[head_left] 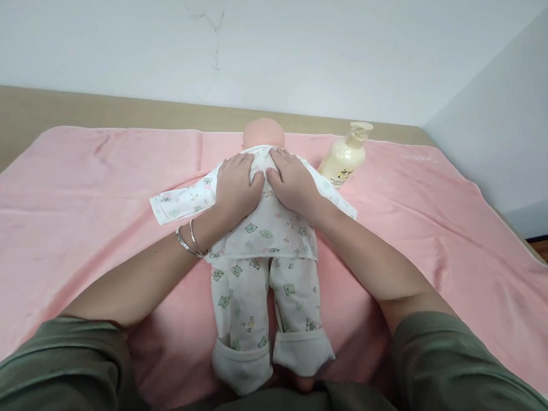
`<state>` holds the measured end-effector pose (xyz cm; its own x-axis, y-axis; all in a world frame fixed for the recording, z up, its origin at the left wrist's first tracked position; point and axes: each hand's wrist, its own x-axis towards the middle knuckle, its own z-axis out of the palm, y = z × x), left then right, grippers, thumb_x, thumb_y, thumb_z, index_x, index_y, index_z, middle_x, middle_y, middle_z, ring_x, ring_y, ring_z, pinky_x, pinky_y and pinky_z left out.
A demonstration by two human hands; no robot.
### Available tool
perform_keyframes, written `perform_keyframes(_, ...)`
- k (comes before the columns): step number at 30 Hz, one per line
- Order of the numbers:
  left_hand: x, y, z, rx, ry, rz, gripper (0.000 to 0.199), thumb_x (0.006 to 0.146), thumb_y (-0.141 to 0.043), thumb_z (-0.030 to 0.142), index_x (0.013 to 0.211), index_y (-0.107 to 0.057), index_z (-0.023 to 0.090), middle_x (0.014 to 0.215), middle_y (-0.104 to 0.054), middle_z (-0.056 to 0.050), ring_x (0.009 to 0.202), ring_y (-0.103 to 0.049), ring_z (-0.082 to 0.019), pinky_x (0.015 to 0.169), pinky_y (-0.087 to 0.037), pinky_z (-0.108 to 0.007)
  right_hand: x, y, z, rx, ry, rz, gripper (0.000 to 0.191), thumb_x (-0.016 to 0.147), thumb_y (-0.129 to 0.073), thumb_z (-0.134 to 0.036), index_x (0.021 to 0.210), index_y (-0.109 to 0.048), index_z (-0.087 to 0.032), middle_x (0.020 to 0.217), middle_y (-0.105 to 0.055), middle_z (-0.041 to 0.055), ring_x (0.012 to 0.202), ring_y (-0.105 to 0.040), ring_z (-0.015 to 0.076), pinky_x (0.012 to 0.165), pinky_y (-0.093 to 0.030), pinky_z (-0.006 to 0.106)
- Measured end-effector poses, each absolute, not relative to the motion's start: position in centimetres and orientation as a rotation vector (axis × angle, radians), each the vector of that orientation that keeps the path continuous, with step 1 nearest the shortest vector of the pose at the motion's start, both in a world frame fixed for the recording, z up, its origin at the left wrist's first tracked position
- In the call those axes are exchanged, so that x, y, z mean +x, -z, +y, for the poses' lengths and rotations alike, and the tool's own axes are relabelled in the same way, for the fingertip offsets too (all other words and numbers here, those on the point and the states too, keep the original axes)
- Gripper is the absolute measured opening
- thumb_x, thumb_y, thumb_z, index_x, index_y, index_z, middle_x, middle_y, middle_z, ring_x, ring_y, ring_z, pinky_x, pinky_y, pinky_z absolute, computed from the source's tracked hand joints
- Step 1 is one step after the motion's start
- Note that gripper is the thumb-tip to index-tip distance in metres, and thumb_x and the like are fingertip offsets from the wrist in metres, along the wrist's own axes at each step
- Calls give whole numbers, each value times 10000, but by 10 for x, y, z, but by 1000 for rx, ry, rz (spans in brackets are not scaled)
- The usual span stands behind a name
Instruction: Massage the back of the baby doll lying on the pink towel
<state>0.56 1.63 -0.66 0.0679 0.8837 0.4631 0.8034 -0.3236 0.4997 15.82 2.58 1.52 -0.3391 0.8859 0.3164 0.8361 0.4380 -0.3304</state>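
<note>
A baby doll (262, 133) lies on a pink blanket, its head toward the wall and its feet toward me. It is dressed in a white printed top (271, 234) and matching trousers (244, 304) with turned-up cuffs. My left hand (238, 186) rests flat on the upper left of the top, fingers stretched toward the head. On the upper right lies my right hand (293, 181), also flat with its fingers out. Both thumbs nearly meet in the middle. One bare foot (303, 382) pokes out below a cuff; the doll's face is not visible.
A cream pump bottle (346, 154) stands right of the doll, close to its sleeve. The pink blanket (86, 203) covers most of the wooden surface (2, 120). A white wall (327, 47) with a crack rises behind, and another wall (510, 114) stands at the right.
</note>
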Motion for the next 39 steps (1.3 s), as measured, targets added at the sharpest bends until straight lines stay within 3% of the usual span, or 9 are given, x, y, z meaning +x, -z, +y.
perform_keyframes(10, 5, 4, 15, 2203, -1095, 1710, 509, 886, -386, 298, 1289, -612, 85, 1352, -641, -178, 1289, -554, -335, 1182, -375, -499, 157, -18, 26, -1473, -160, -2277, 607, 983, -321, -291, 1505, -418, 4, 1574, -434, 204, 1505, -371, 318, 1272, -294, 516)
perform_keyframes(13, 6, 3, 15, 2160, -1126, 1730, 457, 884, -400, 299, 1233, -621, 103, 1271, -659, -186, 1222, -576, -352, 1132, -409, -531, 163, -35, 23, -1445, -251, -2389, 593, 981, -350, -323, 1475, -455, -12, 1561, -449, 212, 1494, -382, 346, 1248, -322, 543)
perform_keyframes(16, 6, 4, 15, 2065, -1193, 1741, 370, 881, -420, 293, 1144, -633, 144, 1151, -674, -166, 1141, -596, -347, 1075, -444, -545, 171, -54, 17, -1328, -359, -2435, 547, 969, -391, -340, 1448, -509, -105, 1548, -485, 147, 1485, -403, 328, 1236, -356, 530)
perform_keyframes(20, 3, 13, 17, 1876, -1400, 1623, 367, 886, -427, 290, 1174, -625, 178, 1216, -670, -126, 1219, -581, -304, 1135, -427, -497, 169, -55, 10, -1257, -182, -2179, 593, 962, -344, -251, 1550, -375, -180, 1642, -352, 68, 1574, -228, 287, 1287, -257, 556)
perform_keyframes(22, 1, 18, 17, 1807, -1475, 1558, 378, 892, -433, 296, 1197, -624, 181, 1257, -671, -113, 1252, -577, -280, 1154, -425, -464, 161, -44, 7, -1286, -132, -2165, 600, 963, -351, -245, 1554, -360, -139, 1658, -312, 105, 1582, -189, 312, 1284, -242, 579)
perform_keyframes(26, -1, 21, 18, 1771, -1534, 1505, 373, 902, -443, 294, 1199, -635, 175, 1277, -681, -109, 1243, -597, -260, 1150, -439, -444, 146, -23, 3, -1348, -115, -2367, 550, 997, -385, -279, 1497, -433, -54, 1618, -352, 207, 1544, -258, 382, 1259, -238, 628)
perform_keyframes(29, -1, 19, 16, 1766, -1533, 1501, 343, 896, -456, 281, 1164, -646, 183, 1248, -694, -100, 1222, -609, -254, 1137, -453, -438, 146, -24, 2, -1308, -94, -2383, 514, 1007, -396, -284, 1475, -466, -81, 1627, -341, 191, 1544, -261, 373, 1252, -265, 622)
perform_keyframes(34, -1, 16, 14, 1763, -1522, 1496, 325, 896, -463, 277, 1155, -639, 194, 1223, -698, -89, 1217, -607, -250, 1129, -459, -432, 149, -31, 2, -1220, -17, -2220, 540, 1002, -390, -280, 1532, -393, -178, 1688, -232, 90, 1596, -124, 307, 1289, -222, 591)
perform_keyframes(39, -1, 17, 14, 1794, -1542, 1482, 302, 914, -442, 280, 1123, -646, 203, 1192, -706, -79, 1188, -615, -242, 1117, -466, -422, 143, -25, 0, -1285, -91, -2362, 500, 981, -392, -241, 1453, -485, -103, 1647, -315, 167, 1566, -217, 356, 1265, -208, 656)
